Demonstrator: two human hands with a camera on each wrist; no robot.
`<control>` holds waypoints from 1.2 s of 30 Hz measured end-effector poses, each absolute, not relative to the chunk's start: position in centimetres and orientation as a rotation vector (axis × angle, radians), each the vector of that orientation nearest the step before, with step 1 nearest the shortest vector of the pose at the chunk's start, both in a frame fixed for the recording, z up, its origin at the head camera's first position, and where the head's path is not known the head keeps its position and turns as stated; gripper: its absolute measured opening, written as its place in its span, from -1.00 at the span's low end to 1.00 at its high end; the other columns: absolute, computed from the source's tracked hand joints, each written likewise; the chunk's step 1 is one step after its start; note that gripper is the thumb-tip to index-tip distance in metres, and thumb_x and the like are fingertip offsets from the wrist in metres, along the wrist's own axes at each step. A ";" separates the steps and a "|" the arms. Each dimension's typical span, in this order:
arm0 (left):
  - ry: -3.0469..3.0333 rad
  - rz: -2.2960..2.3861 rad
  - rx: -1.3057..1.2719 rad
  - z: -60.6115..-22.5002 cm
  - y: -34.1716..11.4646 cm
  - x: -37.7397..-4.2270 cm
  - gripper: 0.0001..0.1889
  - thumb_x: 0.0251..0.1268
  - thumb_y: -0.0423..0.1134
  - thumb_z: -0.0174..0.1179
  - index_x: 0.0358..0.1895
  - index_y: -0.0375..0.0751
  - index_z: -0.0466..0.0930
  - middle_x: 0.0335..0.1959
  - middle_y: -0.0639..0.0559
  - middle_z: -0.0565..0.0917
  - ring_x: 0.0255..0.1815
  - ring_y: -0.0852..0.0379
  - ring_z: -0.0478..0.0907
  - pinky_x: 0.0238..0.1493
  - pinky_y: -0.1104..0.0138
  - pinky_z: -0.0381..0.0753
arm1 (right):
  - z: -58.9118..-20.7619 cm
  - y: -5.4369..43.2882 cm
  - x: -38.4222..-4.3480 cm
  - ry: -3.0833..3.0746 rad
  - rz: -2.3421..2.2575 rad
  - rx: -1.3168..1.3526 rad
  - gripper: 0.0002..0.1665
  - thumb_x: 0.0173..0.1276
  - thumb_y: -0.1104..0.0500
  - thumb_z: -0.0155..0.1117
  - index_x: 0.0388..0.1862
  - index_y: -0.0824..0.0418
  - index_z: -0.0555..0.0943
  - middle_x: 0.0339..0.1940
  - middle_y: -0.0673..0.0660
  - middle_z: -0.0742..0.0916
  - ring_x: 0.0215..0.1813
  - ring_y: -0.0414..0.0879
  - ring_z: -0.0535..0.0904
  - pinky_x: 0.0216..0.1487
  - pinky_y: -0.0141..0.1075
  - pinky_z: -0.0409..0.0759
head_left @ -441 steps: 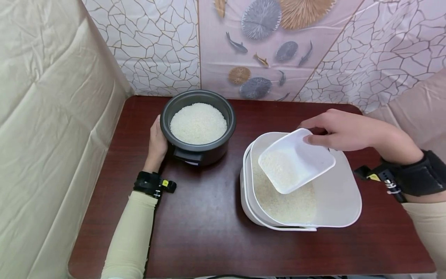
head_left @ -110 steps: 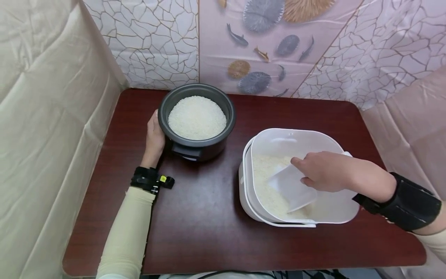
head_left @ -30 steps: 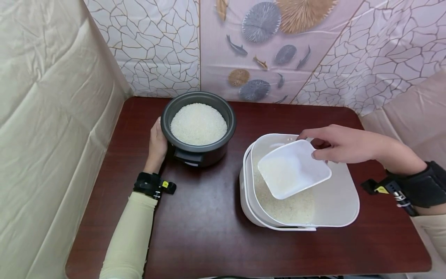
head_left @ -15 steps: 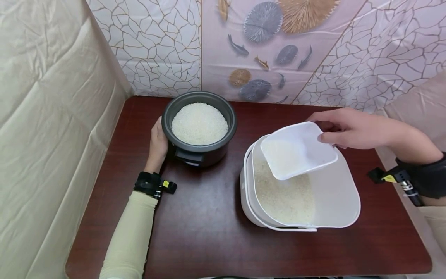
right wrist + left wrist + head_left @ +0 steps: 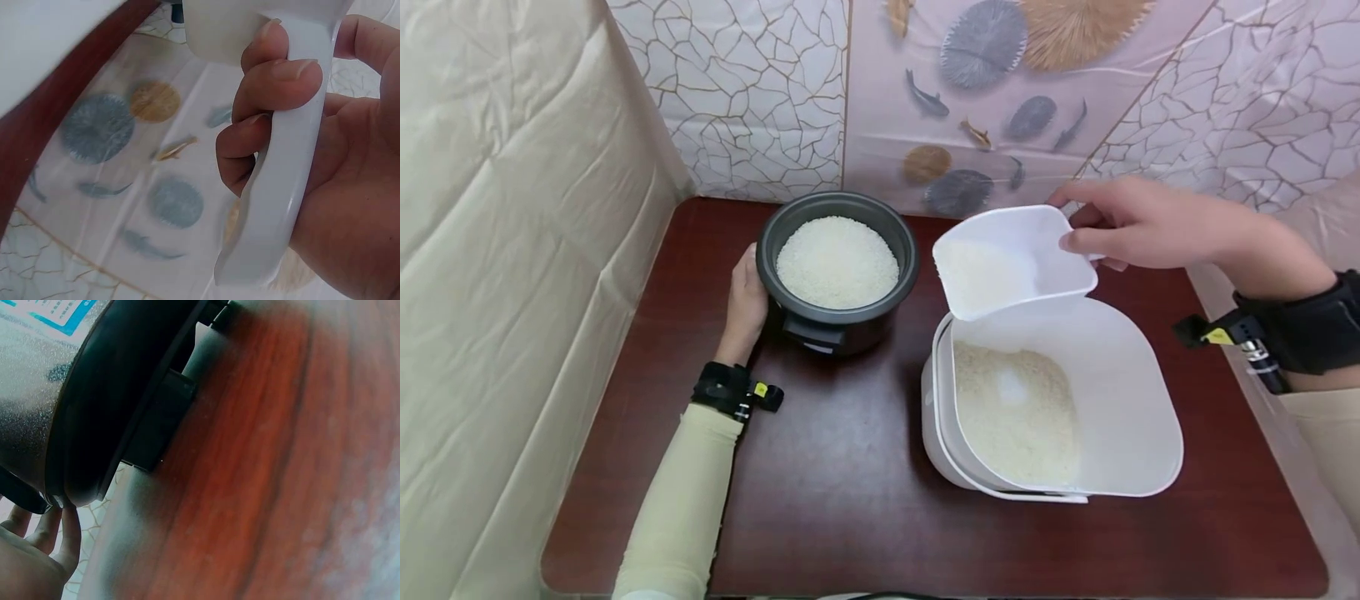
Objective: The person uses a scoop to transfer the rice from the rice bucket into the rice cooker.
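My right hand (image 5: pixel 1157 223) grips the handle (image 5: pixel 281 162) of a white plastic scoop (image 5: pixel 1052 237), its fingers curled round it in the right wrist view. Rice (image 5: pixel 981 271) lies in the scoop, which is held tilted above the far left rim of a white rice bin (image 5: pixel 1127 400). Loose rice (image 5: pixel 1022 425) covers the bin's bottom, with a pale patch showing in it. My left hand (image 5: pixel 747 304) holds the left side of a dark rice cooker (image 5: pixel 835 321). In the left wrist view its fingers (image 5: pixel 70 540) meet the cooker's lower edge. White rice (image 5: pixel 838 262) is heaped in the cooker's pot.
Both containers stand on a dark red-brown table (image 5: pixel 820 517). Patterned wall sheeting (image 5: pixel 752 100) rises right behind it, and a cream fabric sheet (image 5: pixel 497 275) hangs along its left side. A white carrying handle (image 5: pixel 1037 497) lies along the bin's near side.
Over the last second the scoop has risen out of the bin with rice and moved away from me, then left toward the cooker. The left hand and the cooker stay in place.
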State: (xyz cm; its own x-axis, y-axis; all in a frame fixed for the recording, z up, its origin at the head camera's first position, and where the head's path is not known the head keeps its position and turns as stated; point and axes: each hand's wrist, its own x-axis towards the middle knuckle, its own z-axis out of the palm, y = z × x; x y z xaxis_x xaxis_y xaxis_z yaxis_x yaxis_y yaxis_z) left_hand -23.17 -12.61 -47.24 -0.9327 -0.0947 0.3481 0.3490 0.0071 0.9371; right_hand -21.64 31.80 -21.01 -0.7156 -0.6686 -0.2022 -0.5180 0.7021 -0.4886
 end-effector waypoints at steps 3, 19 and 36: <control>-1.990 -1.994 -0.256 -47.1 -12.6 -23.3 -0.58 0.83 -0.09 -0.20 0.09 -0.21 0.67 -0.18 0.13 0.62 -0.04 0.15 0.50 0.17 0.27 0.44 | -20.3 30.4 -22.4 2.563 -0.544 -0.905 -0.64 0.60 0.30 0.21 0.31 0.23 0.48 -0.51 0.04 0.64 -0.56 -0.04 0.51 -0.55 -0.29 0.46; -2.001 -1.967 -0.264 -46.9 -12.8 -23.1 -0.61 0.83 -0.18 -0.24 -0.03 -0.12 0.65 -0.27 0.14 0.56 -0.14 0.19 0.44 0.09 0.30 0.41 | -19.2 22.5 -26.4 2.561 -0.411 -0.890 -0.51 0.67 0.13 0.13 0.46 0.25 0.35 -0.41 0.17 0.62 -0.44 -0.01 0.56 -0.39 -0.29 0.58; -2.014 -1.984 -0.222 -46.9 -12.9 -23.2 -0.57 0.82 -0.14 -0.22 0.15 -0.33 0.63 -0.11 0.02 0.62 -0.01 0.17 0.49 0.18 0.29 0.43 | -21.9 16.2 -29.3 2.625 -0.125 -1.241 -0.88 0.53 0.18 0.09 -0.23 0.20 0.48 -0.63 0.03 0.47 -0.53 -0.07 0.42 -0.44 -0.23 0.23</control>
